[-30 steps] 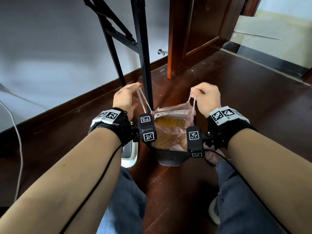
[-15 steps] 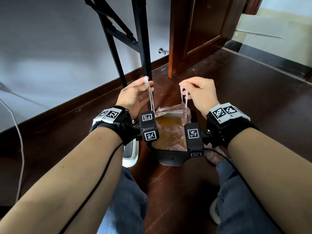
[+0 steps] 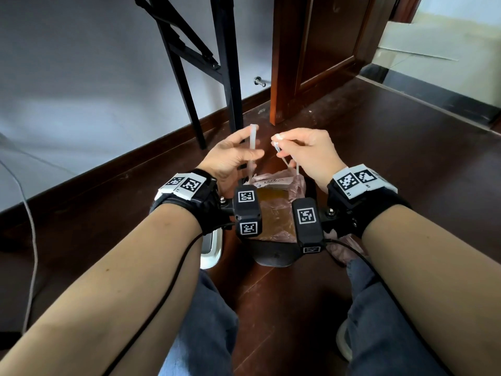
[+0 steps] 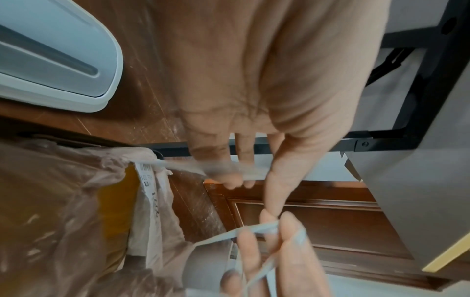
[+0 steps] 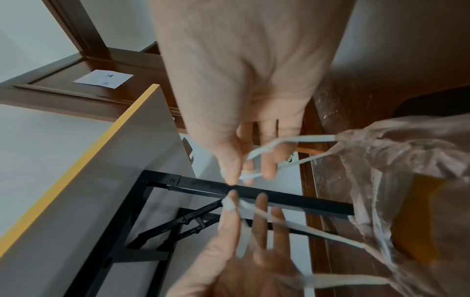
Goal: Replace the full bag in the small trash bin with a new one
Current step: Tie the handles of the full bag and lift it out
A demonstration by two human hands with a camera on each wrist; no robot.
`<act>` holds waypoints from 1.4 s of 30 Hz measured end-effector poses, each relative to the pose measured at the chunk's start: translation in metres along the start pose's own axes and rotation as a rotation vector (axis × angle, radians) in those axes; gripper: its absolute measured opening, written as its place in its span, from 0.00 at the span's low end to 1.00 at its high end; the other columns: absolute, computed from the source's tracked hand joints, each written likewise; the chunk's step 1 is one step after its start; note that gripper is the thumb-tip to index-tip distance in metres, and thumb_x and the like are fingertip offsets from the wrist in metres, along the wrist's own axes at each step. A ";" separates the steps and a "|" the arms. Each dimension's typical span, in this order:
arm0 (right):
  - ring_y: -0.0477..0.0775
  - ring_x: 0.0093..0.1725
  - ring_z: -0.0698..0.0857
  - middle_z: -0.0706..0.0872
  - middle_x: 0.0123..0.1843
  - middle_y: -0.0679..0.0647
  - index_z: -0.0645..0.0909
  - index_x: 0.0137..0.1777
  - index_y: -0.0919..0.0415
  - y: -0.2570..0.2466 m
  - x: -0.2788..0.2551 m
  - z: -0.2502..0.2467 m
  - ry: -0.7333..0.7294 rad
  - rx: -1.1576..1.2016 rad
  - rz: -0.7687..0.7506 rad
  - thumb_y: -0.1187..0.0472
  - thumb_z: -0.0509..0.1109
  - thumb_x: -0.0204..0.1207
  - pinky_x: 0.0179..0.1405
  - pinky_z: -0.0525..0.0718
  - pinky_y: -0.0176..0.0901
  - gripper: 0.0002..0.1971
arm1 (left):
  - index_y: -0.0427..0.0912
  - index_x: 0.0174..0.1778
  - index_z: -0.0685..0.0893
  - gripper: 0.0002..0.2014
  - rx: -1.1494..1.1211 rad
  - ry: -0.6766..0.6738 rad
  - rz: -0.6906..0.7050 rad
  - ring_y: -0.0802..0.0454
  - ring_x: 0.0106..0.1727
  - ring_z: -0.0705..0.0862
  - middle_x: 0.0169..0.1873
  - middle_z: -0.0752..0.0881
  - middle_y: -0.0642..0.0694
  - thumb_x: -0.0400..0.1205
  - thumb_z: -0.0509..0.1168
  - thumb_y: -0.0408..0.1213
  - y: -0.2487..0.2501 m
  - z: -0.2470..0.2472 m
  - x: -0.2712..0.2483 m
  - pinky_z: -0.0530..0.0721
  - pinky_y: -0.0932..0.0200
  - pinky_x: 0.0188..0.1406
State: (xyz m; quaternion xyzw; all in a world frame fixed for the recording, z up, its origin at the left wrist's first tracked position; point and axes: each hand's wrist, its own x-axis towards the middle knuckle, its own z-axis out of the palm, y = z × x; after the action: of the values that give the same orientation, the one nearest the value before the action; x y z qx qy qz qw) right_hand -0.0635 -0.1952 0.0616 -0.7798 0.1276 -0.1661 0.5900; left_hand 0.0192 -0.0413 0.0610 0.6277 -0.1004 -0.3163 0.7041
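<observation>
A pink translucent bag (image 3: 273,210) full of brown waste sits in a small black bin (image 3: 273,257) on the floor between my knees. White drawstring loops rise from its mouth. My left hand (image 3: 230,156) holds the left drawstring (image 3: 252,142) between thumb and fingers. The right hand (image 3: 306,153) pinches the right drawstring (image 3: 279,151). Both hands hover close together just above the bag, almost touching. In the left wrist view the left drawstring (image 4: 193,166) runs taut from the bag (image 4: 63,201). The right wrist view shows the right drawstring (image 5: 305,138) leading to the bag (image 5: 406,160).
Black table legs (image 3: 230,77) stand right behind the bin, a wooden door frame (image 3: 284,63) beside them. A white lid-like object (image 3: 211,248) lies left of the bin, crumpled pink plastic (image 3: 341,248) on its right. A white cable (image 3: 29,226) runs along the floor at far left.
Both hands have risen and moved inward toward each other with the drawstrings, pulling the loops up and narrowing the bag's mouth.
</observation>
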 end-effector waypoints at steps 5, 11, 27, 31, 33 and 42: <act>0.40 0.33 0.83 0.88 0.42 0.41 0.88 0.48 0.52 -0.006 -0.005 0.005 -0.140 0.011 -0.024 0.67 0.70 0.77 0.37 0.84 0.36 0.09 | 0.43 0.66 0.83 0.27 0.131 -0.141 -0.024 0.36 0.56 0.86 0.49 0.89 0.39 0.72 0.70 0.18 -0.006 0.006 -0.002 0.76 0.43 0.62; 0.37 0.44 0.85 0.86 0.50 0.47 0.89 0.50 0.56 -0.006 -0.004 0.009 -0.149 -0.046 -0.053 0.67 0.73 0.75 0.43 0.81 0.27 0.08 | 0.46 0.45 0.90 0.10 0.225 -0.131 -0.092 0.40 0.43 0.78 0.42 0.84 0.35 0.72 0.75 0.27 -0.008 0.011 -0.001 0.73 0.50 0.42; 0.47 0.42 0.87 0.90 0.46 0.57 0.87 0.51 0.69 0.013 0.004 0.007 -0.129 -0.314 0.039 0.68 0.78 0.68 0.46 0.84 0.39 0.12 | 0.33 0.42 0.86 0.14 0.037 0.077 -0.029 0.58 0.25 0.80 0.38 0.87 0.41 0.86 0.60 0.39 -0.005 0.013 0.003 0.75 0.70 0.17; 0.54 0.42 0.86 0.88 0.43 0.54 0.84 0.51 0.60 0.024 0.004 0.015 -0.282 -0.446 0.101 0.58 0.81 0.67 0.46 0.84 0.49 0.14 | 0.29 0.44 0.83 0.15 -0.135 0.059 -0.098 0.59 0.19 0.77 0.41 0.86 0.34 0.86 0.58 0.37 0.000 0.015 0.000 0.68 0.72 0.10; 0.56 0.46 0.87 0.88 0.45 0.54 0.85 0.53 0.62 0.024 0.001 0.018 -0.325 -0.502 0.071 0.59 0.78 0.70 0.51 0.85 0.53 0.13 | 0.28 0.45 0.81 0.14 -0.202 0.056 -0.130 0.59 0.18 0.77 0.42 0.86 0.34 0.87 0.58 0.36 0.002 0.017 -0.002 0.67 0.73 0.09; 0.64 0.61 0.83 0.85 0.61 0.62 0.80 0.66 0.62 0.025 -0.004 0.018 -0.332 -0.770 0.126 0.66 0.71 0.74 0.59 0.82 0.48 0.19 | 0.28 0.57 0.77 0.13 -0.493 0.025 -0.217 0.57 0.16 0.79 0.28 0.89 0.39 0.88 0.54 0.35 0.014 0.008 -0.006 0.62 0.74 0.07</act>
State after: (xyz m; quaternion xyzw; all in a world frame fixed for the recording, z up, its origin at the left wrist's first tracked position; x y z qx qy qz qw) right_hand -0.0601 -0.1848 0.0329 -0.9501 0.1310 0.0581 0.2771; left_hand 0.0146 -0.0445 0.0769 0.4482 0.0563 -0.3970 0.7990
